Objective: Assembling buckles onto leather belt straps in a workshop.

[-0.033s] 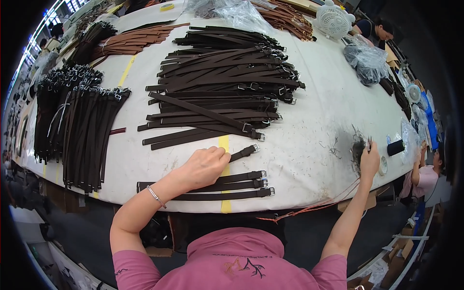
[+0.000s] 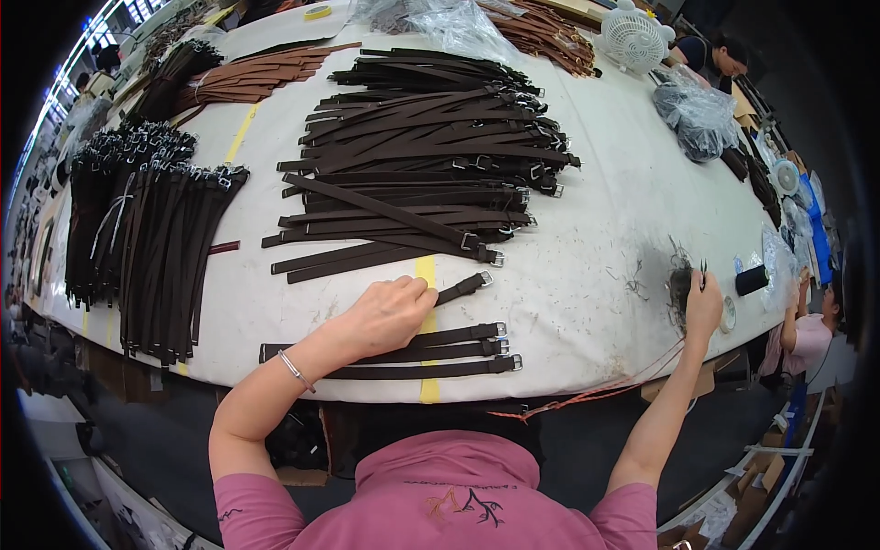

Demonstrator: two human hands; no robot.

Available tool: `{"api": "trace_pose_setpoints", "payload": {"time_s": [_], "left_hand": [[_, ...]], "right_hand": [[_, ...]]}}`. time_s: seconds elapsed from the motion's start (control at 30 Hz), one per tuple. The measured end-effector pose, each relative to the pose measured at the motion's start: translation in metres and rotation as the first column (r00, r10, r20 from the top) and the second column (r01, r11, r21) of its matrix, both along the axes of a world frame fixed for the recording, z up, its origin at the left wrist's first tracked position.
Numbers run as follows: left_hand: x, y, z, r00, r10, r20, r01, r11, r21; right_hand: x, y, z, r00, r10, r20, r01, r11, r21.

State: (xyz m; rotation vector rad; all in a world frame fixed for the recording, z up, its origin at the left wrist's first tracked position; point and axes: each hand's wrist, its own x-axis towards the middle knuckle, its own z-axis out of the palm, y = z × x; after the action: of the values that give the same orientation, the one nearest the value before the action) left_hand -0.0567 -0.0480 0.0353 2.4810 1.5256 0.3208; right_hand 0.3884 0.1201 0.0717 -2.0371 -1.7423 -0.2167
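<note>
My left hand [image 2: 394, 312] is closed around a dark brown buckle strap [image 2: 463, 290]. Its silver buckle end sticks out to the right of my fingers, and the rest is hidden under my hand. Just nearer to me, several similar straps [image 2: 440, 369] lie side by side, buckles to the right, partly covered by my left forearm. Over at the right, my right hand [image 2: 704, 307] grips a small dark tool with two narrow tips [image 2: 703, 268] pointing away from me; whether it is snips or tweezers I cannot make out. A heap of dark thread scraps [image 2: 678, 286] lies beside that hand.
A big pile of brown straps [image 2: 412, 156] covers the table's middle. Bundled straps [image 2: 147, 247] lie left. A black thread spool [image 2: 752, 280] and tape roll [image 2: 728, 314] sit right. Reddish cords [image 2: 596, 392] cross the front edge. A white fan [image 2: 632, 38] stands far right.
My right hand has shifted very slightly, and the two tips of its tool show more clearly. The left hand and the strap look the same.
</note>
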Motion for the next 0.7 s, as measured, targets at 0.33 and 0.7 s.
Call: {"api": "trace_pose_setpoints", "payload": {"time_s": [0.33,0.7], "left_hand": [[0.001,0.004,0.005,0.999,-0.041,0.019,0.041,0.999,0.007],[0.009,-0.001,0.001,0.998,-0.007,-0.070,0.012,0.997,0.075]], "right_hand": [[-0.013,0.001,-0.006,0.984,0.062,-0.169,-0.077,0.993,-0.085],[-0.231,-0.088,-0.020,0.534,0.809,-0.245,-0.812,0.409,-0.417]]}}
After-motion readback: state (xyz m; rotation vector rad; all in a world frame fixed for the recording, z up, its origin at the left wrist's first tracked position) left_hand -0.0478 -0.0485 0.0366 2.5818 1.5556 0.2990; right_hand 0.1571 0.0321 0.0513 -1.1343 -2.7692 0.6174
